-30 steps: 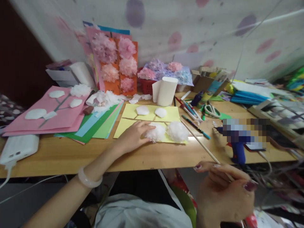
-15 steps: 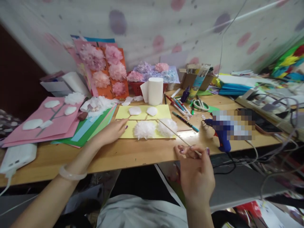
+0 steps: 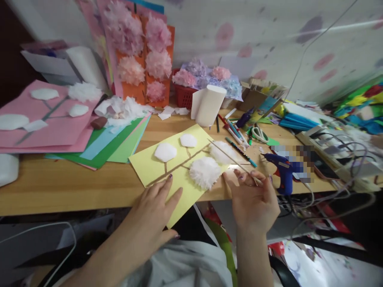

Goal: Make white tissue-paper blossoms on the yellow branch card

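Note:
A yellow paper sheet (image 3: 176, 201) lies at a slant on the table, its near corner past the table edge. It bears a painted brown branch (image 3: 179, 163), white paper pieces (image 3: 165, 152) and a fluffy white tissue flower (image 3: 205, 172). A second white flower (image 3: 223, 152) sits at its right side. My left hand (image 3: 160, 209) rests on the sheet's lower left part, fingers spread and thumb beside the near corner. My right hand (image 3: 254, 195) is closed round a thin wooden stick (image 3: 235, 161), whose tip points to the sheet's upper right edge.
A blue glue gun (image 3: 284, 171), markers (image 3: 241, 151) and scissors (image 3: 259, 134) lie to the right. A paper roll (image 3: 210, 105) stands behind the sheet. Pink sheets (image 3: 62, 135) and green paper (image 3: 101, 157) are at left. Pink flowers on orange card (image 3: 158, 63) stand at the back.
The yellow sheet has turned and its near corner has come toward me. My left hand has moved right and nearer, onto the sheet. My right hand still holds the stick.

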`<state>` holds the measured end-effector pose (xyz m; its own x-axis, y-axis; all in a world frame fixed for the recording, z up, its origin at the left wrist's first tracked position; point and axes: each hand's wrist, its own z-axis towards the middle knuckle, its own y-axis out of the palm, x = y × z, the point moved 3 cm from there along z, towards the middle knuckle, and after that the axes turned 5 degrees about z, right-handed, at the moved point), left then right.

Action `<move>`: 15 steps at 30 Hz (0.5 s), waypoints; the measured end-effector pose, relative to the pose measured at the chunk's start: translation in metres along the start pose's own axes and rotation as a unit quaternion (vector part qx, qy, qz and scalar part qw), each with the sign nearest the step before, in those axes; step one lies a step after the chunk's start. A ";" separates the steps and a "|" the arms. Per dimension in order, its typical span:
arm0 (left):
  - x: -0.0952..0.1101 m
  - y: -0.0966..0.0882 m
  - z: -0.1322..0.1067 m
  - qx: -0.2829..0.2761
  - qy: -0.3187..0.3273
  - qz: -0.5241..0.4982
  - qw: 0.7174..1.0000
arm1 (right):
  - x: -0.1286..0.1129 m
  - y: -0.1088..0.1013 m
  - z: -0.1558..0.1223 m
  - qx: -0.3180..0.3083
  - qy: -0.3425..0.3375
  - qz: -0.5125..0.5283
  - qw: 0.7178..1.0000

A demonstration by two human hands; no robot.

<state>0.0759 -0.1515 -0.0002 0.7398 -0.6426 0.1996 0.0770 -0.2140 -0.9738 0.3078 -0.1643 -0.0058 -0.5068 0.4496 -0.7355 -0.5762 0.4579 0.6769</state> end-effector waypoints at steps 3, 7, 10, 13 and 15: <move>0.007 0.006 -0.004 -0.005 0.047 -0.011 0.999 | 0.002 0.004 0.011 -0.025 0.004 -0.013 1.000; 0.022 0.017 0.002 0.075 0.075 -0.013 0.994 | -0.003 0.001 0.021 -0.046 -0.001 -0.045 0.998; 0.041 0.023 0.016 0.142 0.070 -0.016 0.987 | -0.023 -0.004 0.017 -0.079 -0.118 -0.133 0.981; 0.063 0.026 0.032 0.207 0.061 -0.023 0.976 | -0.044 0.000 0.002 -0.138 -0.244 -0.241 0.929; 0.076 0.027 0.042 0.234 0.062 -0.026 0.970 | -0.051 0.010 -0.008 -0.190 -0.285 -0.307 0.888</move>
<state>0.1620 -0.1750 -0.0157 0.6434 -0.7291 0.2333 0.4288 0.0908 -0.8988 0.3224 -0.1881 0.0383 0.3214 0.5699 -0.7563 -0.8616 0.5074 0.0162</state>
